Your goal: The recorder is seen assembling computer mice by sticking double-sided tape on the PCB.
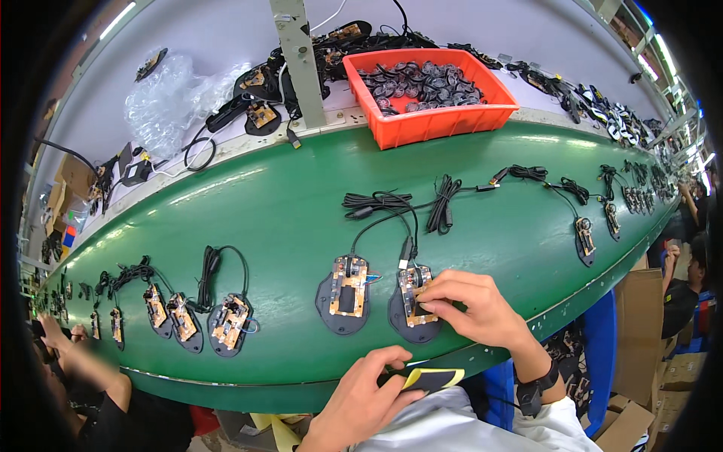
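Two computer mouse bases with tan circuit boards lie side by side on the green belt in front of me. The left mouse base point(343, 322) has a black rectangle on its board and thin coloured wires at its side. Over the board of the right mouse base point(416, 330), my right hand point(467, 301) has thumb and forefinger pinched together; what they hold, if anything, is hidden. My left hand point(367, 395), nearer my body, grips a yellow-edged sheet with black pieces point(434, 380). Black coiled cables point(376, 202) run from both bases.
An orange bin point(444, 118) full of small dark round parts stands at the belt's far edge, beside a metal post point(299, 64). More mouse bases point(230, 325) lie to the left and right point(584, 241). Co-workers sit at both sides; cardboard boxes point(640, 339) stand at right.
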{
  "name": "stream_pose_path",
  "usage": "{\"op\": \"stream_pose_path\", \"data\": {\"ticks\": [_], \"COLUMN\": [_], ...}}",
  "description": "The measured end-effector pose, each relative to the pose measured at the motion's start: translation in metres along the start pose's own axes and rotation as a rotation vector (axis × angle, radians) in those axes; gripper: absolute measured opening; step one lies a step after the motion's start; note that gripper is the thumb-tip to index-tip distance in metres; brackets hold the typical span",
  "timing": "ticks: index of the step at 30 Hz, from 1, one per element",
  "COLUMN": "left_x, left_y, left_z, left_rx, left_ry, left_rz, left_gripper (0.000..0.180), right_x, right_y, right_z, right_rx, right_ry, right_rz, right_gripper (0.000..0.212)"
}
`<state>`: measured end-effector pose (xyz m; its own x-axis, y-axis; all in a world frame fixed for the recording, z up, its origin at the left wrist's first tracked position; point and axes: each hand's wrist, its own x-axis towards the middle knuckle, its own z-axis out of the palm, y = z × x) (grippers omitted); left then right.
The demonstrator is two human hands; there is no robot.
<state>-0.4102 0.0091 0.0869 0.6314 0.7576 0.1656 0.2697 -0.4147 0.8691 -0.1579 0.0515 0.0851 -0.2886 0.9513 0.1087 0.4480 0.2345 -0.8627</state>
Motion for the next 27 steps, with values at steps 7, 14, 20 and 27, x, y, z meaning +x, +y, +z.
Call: {"op": "stream_pose_path", "data": {"ticks": [7, 14, 20, 27], "left_x": [0.009, 0.009, 0.026, 0.031], "left_y": [-0.007, -0.002, -0.004, -0.01], "left_z": [0.007, 0.002, 0.009, 0.013], "left_rx": [0.092, 0.025, 0.216, 0.26], "left_ry": [-0.041, -0.027, -0.072, -0.121], "left_rz": [0.048, 0.13, 0.104, 0.066], "left_gripper": [0.036, 0.037, 0.037, 0.037], "right_x": [0.0, 0.001, 0.001, -0.001], "right_y": [-0.004, -0.004, 0.0, -0.001], "right_z": [-0.006, -0.005, -0.005, -0.004], "right_rx": [-0.009, -0.031, -0.06, -0.105], "right_ry": [-0.052, -0.028, -0.022, -0.012], "right_rz": [0.047, 0.015, 0.01, 0.003], "right_gripper": [0.016, 0.019, 0.019, 0.017]}}
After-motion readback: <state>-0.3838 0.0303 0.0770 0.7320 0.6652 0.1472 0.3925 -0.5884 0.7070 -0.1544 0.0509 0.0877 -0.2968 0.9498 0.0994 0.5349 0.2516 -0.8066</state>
